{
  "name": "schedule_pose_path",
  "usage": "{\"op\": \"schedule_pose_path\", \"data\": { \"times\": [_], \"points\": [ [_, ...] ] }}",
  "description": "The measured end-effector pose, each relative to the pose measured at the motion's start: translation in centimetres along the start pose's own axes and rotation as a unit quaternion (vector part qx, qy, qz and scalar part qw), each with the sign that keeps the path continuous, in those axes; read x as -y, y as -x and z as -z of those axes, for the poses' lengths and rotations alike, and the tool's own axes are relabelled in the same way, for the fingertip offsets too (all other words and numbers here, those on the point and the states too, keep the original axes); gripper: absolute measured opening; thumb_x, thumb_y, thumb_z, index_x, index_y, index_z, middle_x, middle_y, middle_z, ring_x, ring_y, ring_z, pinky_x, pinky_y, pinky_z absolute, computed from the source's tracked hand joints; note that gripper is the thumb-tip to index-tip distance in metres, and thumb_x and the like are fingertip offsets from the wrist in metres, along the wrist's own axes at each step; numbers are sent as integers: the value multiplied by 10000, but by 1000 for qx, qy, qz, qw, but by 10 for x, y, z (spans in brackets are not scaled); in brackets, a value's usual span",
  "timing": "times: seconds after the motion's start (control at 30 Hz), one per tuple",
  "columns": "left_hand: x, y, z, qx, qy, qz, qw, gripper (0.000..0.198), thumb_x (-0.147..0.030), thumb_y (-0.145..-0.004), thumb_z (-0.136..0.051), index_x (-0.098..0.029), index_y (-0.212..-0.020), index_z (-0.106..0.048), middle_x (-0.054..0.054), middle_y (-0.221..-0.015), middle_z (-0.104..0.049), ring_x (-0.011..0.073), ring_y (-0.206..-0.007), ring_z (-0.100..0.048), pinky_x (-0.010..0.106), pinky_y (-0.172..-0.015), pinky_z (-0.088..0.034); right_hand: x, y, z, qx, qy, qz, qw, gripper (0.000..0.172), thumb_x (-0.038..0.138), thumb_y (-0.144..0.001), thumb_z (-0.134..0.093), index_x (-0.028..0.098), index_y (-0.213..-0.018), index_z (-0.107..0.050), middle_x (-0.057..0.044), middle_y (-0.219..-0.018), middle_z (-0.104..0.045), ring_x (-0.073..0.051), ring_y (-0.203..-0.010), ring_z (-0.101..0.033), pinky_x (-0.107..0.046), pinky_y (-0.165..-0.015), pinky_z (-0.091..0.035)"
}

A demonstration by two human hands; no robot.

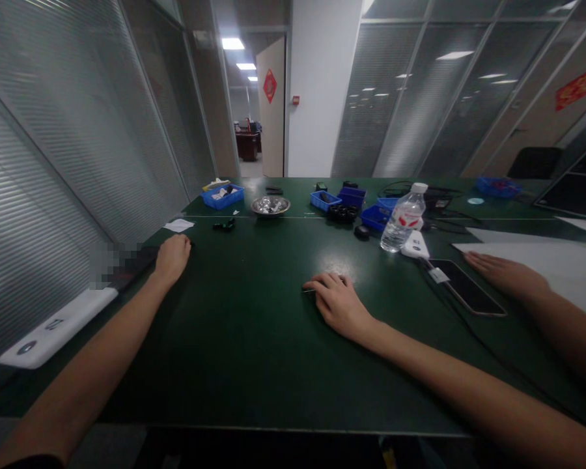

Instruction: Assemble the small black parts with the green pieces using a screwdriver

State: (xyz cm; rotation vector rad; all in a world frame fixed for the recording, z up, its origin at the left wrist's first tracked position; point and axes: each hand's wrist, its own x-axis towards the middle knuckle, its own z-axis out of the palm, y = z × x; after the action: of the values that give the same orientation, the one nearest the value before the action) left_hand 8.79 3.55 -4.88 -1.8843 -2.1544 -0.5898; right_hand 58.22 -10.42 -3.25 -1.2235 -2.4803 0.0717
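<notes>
My left hand (173, 259) rests at the left side of the dark green table (244, 365), its fingers curled closed. A small dark tip shows past them, but I cannot make out what it is. Next to that hand lies a flat black object (144, 260), partly blurred out. My right hand (339, 305) lies low on the tabletop near the middle, fingers bent down and drawn together. A thin, shiny sliver (308, 290) shows beneath its index finger; its kind is too small to tell. Beyond both hands are a small dark green part (224, 225) and a metal bowl (270, 206) with small pieces inside.
Blue trays (223, 197) and black parts (342, 213) stand toward the back. On the right are a water bottle (403, 218), a phone (469, 286), cables and white paper (566, 267) under another person's hand (508, 273). A white power strip (58, 329) lies left.
</notes>
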Motion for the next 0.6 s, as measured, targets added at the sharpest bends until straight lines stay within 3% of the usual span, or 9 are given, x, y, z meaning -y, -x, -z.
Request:
{"op": "schedule_pose_path", "data": {
  "times": [0.23,0.6],
  "points": [
    [-8,3,5,7,-62,-43,997,298,-271,-970,-489,-132,-1088,-725,211,-1173,-642,367,-1115,-609,437,-938,-515,0,0,1,-3,-1,0,1000,356,153,-994,-459,273,-1295,-605,-93,-1279,-606,-271,-1187,-537,-511,-1021,-373],
    [-8,4,5,19,-80,-53,995,357,-253,-976,-437,-143,-1146,-732,199,-1191,-640,350,-1084,-616,431,-919,-531,1,0,3,-1,1,0,1000,370,155,-993,-462,284,-1310,-602,-94,-1290,-604,-276,-1198,-536,-515,-1021,-386]
  ]
}}
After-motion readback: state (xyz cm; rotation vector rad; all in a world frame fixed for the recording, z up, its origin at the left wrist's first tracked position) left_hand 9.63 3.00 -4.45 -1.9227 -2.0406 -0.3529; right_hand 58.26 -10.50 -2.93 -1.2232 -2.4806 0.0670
